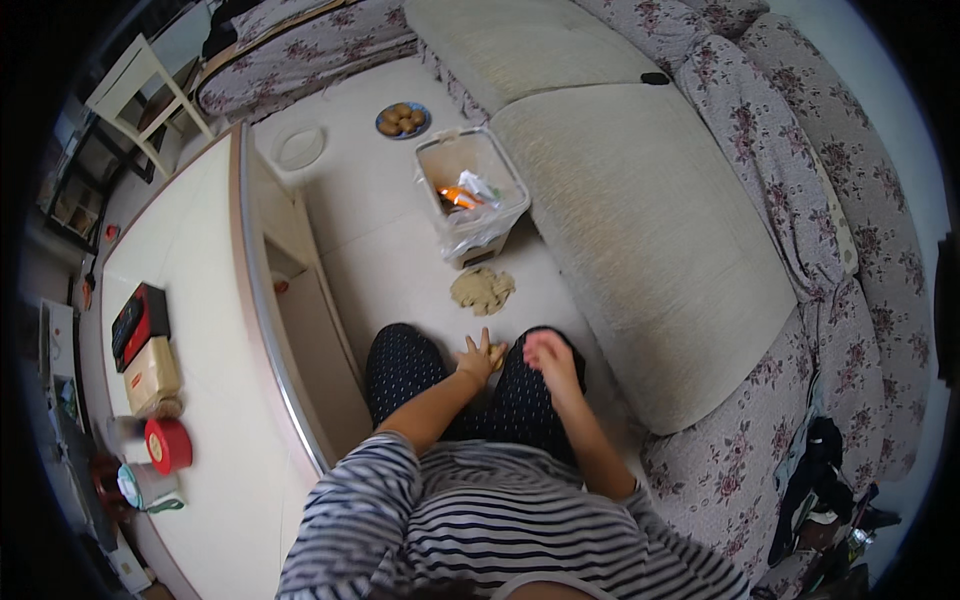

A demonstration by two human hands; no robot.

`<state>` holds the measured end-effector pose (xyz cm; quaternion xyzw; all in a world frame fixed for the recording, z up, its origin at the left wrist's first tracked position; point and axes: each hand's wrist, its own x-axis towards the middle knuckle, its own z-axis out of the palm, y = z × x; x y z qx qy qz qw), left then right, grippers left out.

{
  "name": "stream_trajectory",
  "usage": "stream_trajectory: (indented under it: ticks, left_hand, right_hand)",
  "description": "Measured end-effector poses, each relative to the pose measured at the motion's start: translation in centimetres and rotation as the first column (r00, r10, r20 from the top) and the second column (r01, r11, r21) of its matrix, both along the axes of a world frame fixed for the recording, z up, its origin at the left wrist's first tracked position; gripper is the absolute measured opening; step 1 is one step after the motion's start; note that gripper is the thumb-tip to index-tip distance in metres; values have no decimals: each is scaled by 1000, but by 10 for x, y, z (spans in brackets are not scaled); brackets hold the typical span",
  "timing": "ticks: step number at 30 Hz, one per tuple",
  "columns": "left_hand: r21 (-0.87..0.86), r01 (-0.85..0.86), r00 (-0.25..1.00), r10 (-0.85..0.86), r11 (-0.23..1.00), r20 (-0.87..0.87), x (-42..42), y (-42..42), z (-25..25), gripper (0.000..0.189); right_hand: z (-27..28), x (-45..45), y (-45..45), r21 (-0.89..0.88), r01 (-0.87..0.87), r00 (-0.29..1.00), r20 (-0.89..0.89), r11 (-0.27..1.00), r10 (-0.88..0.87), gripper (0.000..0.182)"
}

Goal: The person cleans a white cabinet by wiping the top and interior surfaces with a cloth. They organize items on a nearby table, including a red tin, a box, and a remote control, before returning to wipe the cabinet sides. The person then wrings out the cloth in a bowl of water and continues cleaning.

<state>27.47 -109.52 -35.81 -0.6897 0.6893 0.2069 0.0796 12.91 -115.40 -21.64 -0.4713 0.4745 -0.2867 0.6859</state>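
My left hand [475,359] reaches down between my knees with its fingers spread. Beside its fingers, partly hidden by them, is a small yellowish-brown thing [496,355]; whether the hand grips it, I cannot tell. My right hand [547,351] is raised over my right knee, slightly blurred, its fingers partly curled and no object visible in it. In front of my hands a crumpled tan cloth [482,291] lies on the floor. Behind the cloth stands a lined trash bin [517,202] holding orange and white wrappers. Farther off, a blue patterned plate [426,118] bears several brown roundish fruits or potatoes [405,124].
A low table [217,360] runs along my left, with a red round container [169,445], a paper packet [152,376] and a black-and-red box [154,313]. A cushioned sofa [645,225] borders the right. A clear round basin [298,147] rests on the floor beyond.
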Motion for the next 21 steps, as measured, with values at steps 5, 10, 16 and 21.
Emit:
stream_trajectory:
  ticks: [5,10,16,21]
  left_hand:
    - [113,65,984,-45,992,-173,-16,-43,-19,59]
    - [0,-110,932,103,994,-348,35,-69,133,81]
    - [-488,-222,913,5,844,-408,92,-15,362,77]
    - [-517,-693,647,118,503,-753,127,140,369,110]
  right_hand:
    - [-17,-76,20,-39,87,987,-129,995,-91,9]
    - [-10,-45,-11,-498,-391,889,-423,774,176,53]
    - [91,94,-24,-416,-497,843,-24,762,537,68]
    - [163,174,35,-342,-785,509,123,518,852,70]
